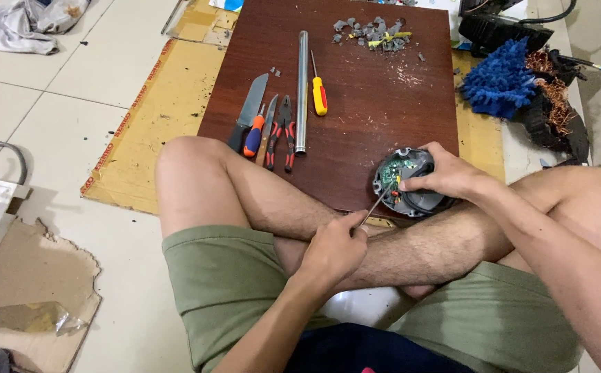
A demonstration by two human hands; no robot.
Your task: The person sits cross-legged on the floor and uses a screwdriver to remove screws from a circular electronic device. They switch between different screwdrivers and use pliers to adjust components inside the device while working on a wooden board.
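- Currently left hand (333, 250) pinches a thin metal probe (377, 204), tip in the round grey device housing (411, 183) with green circuit board (395, 173).
- Right hand (447, 173) clamps the housing at the near edge of the brown board (376, 103), against the shin.
- Best keep the tip steady, housing pinned, avoid slipping across the circuit.
- Beyond: pliers (283, 131), knife (250, 110), steel tube (302, 90), yellow screwdriver (319, 93), grey debris (373, 33), blue mop head (500, 79). Crossed legs crowd the work.

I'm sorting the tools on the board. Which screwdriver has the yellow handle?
The yellow screwdriver lying alone right of the metal tube. The other screwdriver, left of the tube between the knife and pliers, has an orange-and-blue handle.
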